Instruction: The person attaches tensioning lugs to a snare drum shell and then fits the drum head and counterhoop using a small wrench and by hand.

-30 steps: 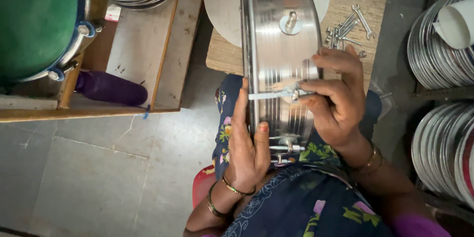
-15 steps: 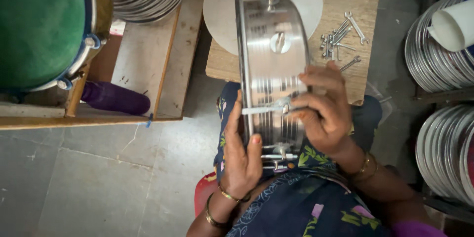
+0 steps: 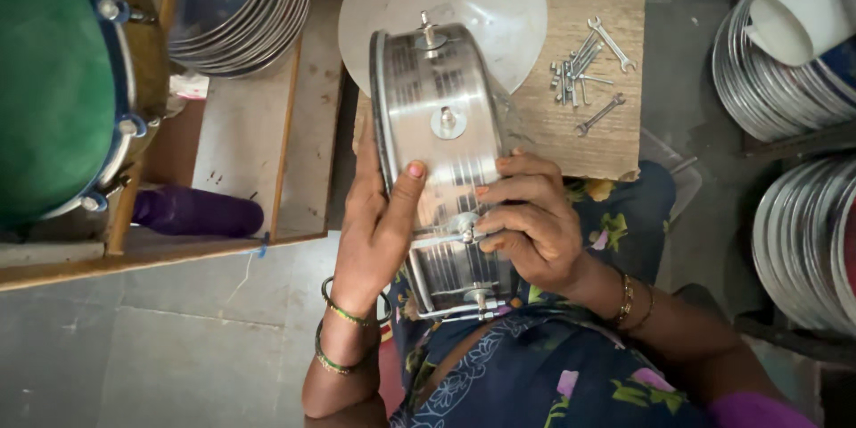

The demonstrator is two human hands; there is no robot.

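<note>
Since the earlier frame the metal drum shell [image 3: 441, 160] has swung a bit, top end now tipped toward 12 over the wood board [image 3: 580, 138], & the left thumb has come up onto its wall; right hand has slid lower toward the rod fitting.

Shell lies on its side across the person's lap, top end resting against a pale round disc [image 3: 446, 0] at 12. Progress, as a judgement: several bolts & washers look fitted along the shell wall, one thin rod w/ lug sits near the 6 end, so hardware seems partly on; spanners [image 3: 588, 71] at 2 lie untouched, so tightening prob. left.

Left hand [image 3: 374, 223] at 9 of the shell, palm flat to the rim, thumb pressed on the wall, clasping the shell to steady it. Right hand [image 3: 535, 223] at 3, fingers curled in, tips pinching the small rod fitting; wrist bent, bangles showing.

Green drum [image 3: 53, 80] at 9–10, stacked metal rims [image 3: 241, 9] at 11, more rims [image 3: 794, 80] at 3, purple roll [image 3: 192, 211] at 8
</note>
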